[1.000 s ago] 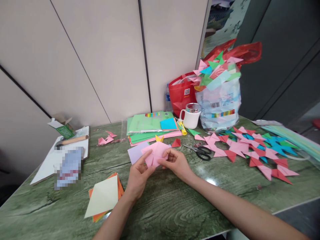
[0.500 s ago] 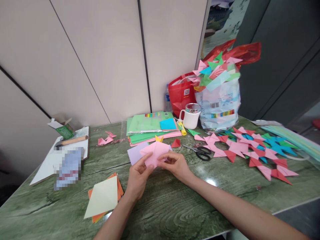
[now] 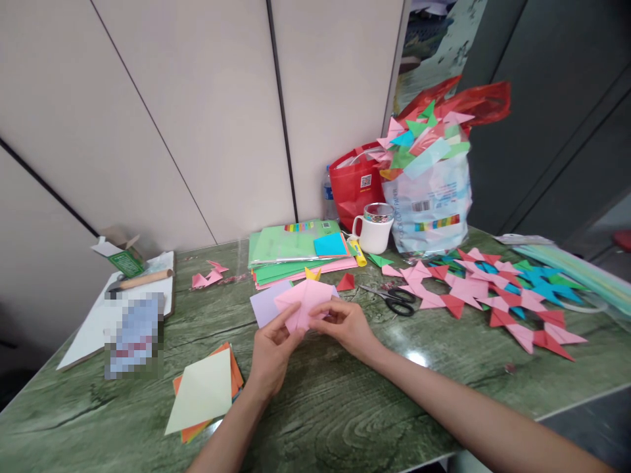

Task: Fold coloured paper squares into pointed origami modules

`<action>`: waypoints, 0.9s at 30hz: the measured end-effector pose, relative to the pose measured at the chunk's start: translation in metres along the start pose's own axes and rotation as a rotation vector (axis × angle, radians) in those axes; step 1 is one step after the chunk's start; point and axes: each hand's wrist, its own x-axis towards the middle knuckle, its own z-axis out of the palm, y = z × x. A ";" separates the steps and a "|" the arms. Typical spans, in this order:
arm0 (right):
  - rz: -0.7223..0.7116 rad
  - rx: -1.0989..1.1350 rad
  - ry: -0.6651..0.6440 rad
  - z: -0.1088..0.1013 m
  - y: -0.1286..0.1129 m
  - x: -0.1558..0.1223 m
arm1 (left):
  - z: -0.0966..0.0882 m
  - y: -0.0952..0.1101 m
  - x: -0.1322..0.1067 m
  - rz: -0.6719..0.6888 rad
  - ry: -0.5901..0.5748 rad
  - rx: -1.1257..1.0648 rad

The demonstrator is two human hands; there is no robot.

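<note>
A partly folded sheet of pink origami paper [image 3: 306, 301] is held up between both hands over the middle of the table. My left hand [image 3: 276, 345] pinches its lower left edge between thumb and fingers. On the other side, my right hand [image 3: 345, 325] grips the lower right edge, fingertips bent together. Creases run across the pink paper. Behind it lie lilac paper [image 3: 270, 303], a small yellow folded piece [image 3: 312, 273] and a red folded piece [image 3: 346, 282]. Black-handled scissors [image 3: 398, 302] rest right of my right hand.
Loose paper squares [image 3: 202, 394] lie at front left, near a white board [image 3: 89, 332] with a hammer [image 3: 145, 280]. A paper stack [image 3: 286, 244], white mug [image 3: 375, 230] and stuffed plastic bag [image 3: 428, 203] stand at the back. Joined folded pieces [image 3: 463, 289] spread across the right.
The camera view has shifted very slightly. Both hands keep their grip on the pink paper, with hardly any visible movement.
</note>
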 end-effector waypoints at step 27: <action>0.164 0.312 -0.118 -0.001 -0.001 0.007 | -0.005 -0.004 0.004 0.037 0.004 0.032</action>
